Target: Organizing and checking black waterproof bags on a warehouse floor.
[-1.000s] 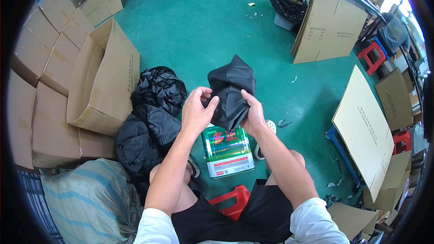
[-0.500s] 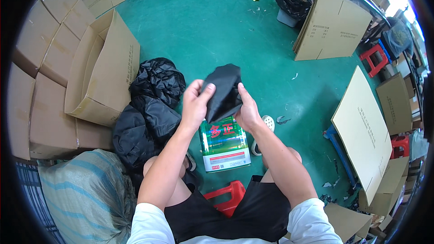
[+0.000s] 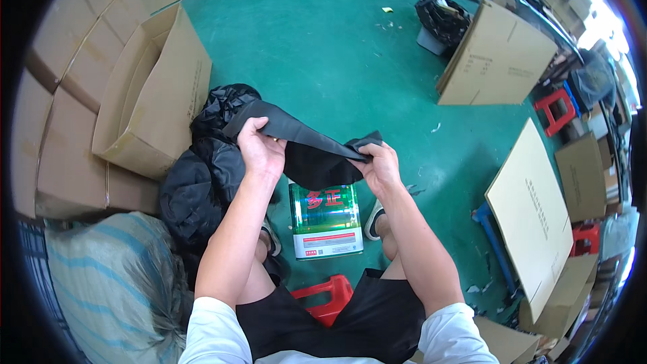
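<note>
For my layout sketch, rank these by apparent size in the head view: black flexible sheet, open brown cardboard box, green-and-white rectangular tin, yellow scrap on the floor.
1. Cardboard box
2. Black sheet and tin: unsure; the sheet partly hides the tin
3. Yellow scrap

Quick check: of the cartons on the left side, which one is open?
The long carton nearest the left hand, beside the black bundles: its opening shows inner walls, while the stacked cartons to its left show only outer faces.
</note>
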`<state>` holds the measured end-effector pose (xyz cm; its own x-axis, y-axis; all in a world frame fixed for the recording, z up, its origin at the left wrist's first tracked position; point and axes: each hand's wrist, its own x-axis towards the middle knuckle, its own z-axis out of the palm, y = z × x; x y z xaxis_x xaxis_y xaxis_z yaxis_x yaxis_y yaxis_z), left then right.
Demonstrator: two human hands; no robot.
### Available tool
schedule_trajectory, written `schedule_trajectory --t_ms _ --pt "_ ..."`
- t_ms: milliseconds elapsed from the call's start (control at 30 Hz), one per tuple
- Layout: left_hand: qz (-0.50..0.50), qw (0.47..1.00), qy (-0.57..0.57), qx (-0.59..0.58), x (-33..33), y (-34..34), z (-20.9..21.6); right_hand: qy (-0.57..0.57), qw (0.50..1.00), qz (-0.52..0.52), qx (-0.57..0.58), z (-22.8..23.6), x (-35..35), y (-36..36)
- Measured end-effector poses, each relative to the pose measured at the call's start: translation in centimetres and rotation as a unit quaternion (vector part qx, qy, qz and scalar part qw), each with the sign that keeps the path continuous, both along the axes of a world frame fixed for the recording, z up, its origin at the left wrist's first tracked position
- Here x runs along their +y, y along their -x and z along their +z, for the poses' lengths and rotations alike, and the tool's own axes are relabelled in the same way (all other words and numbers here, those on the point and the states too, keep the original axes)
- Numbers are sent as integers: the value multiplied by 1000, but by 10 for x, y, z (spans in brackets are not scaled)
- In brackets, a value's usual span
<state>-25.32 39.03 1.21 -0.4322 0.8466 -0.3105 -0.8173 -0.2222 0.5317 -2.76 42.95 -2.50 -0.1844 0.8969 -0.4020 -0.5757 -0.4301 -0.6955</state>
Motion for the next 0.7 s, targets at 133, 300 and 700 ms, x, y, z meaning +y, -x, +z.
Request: schedule_trajectory --t_ms 133,300,700 --pt "8 1000 -7 -12 3 -3 3 -22 1000 9 20 -4 3 -10" --pt "-9 1000 -5 -1 0 11 -14 43 997 -19 67 6 -6 -11" --pt "5 999 -2 -51 -7 13 9 -43 998 -24 -36 9 0 -19"
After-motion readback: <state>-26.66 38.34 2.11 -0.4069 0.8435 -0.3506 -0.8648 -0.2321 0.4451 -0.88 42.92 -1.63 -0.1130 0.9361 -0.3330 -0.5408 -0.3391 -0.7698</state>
